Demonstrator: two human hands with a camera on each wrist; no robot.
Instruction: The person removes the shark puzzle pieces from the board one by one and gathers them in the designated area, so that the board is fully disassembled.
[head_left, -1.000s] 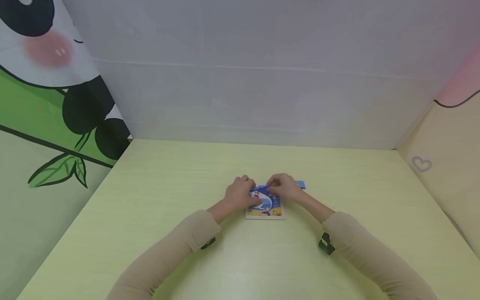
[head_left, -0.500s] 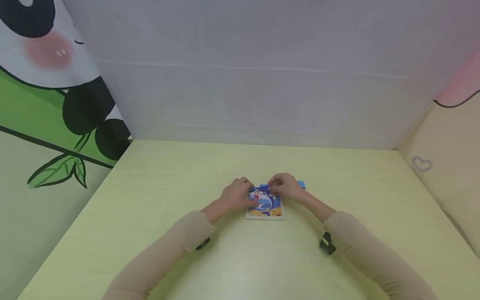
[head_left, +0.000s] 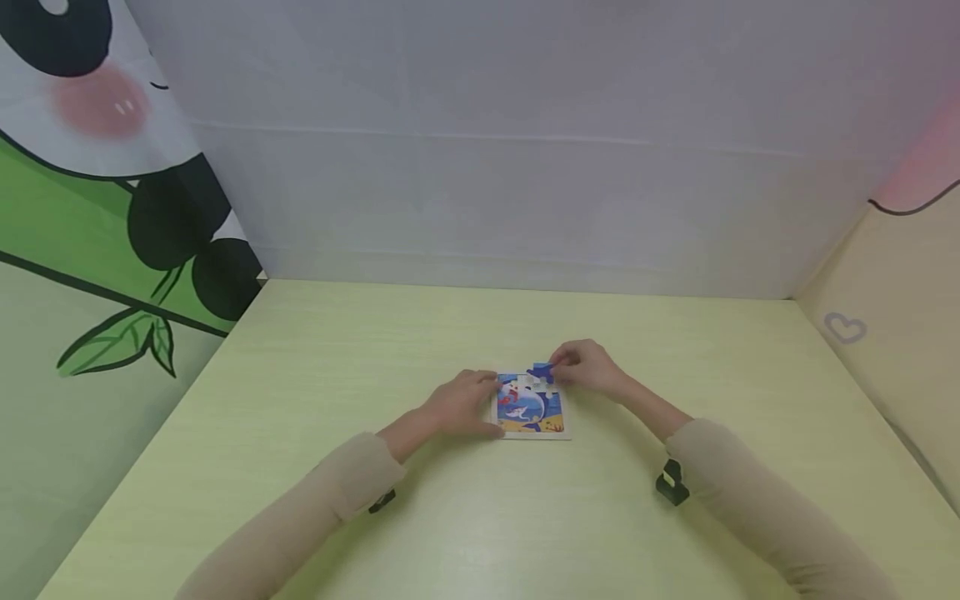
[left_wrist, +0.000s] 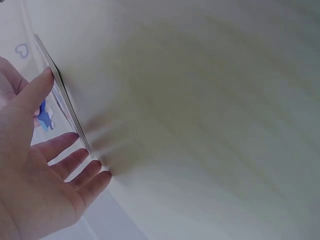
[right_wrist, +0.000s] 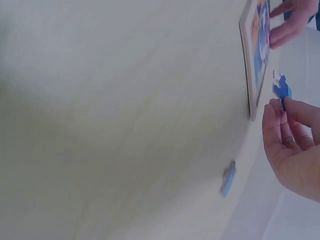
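A small jigsaw puzzle (head_left: 528,408) in a pale frame lies mid-table, with a white-and-blue sea animal over yellow sand. Its upper right part shows a light bare gap. My left hand (head_left: 461,404) rests at the frame's left side; in the left wrist view, its thumb and loosely extended fingers touch the frame's edge (left_wrist: 65,97). Between thumb and fingers, my right hand (head_left: 590,367) pinches a blue puzzle piece (head_left: 541,372), raised over the puzzle's upper right corner. The right wrist view shows this held piece (right_wrist: 281,87) apart from the frame.
Another blue puzzle piece (right_wrist: 228,179) lies loose on the table beyond the frame; my right hand hides it in the head view. A grey-white wall (head_left: 480,208) closes the table's far side, and printed panels (head_left: 885,333) stand at both sides.
My left hand has slid left, off the picture to the frame's side. The right hand has moved up and right, lifting the blue puzzle piece away from the puzzle's top.
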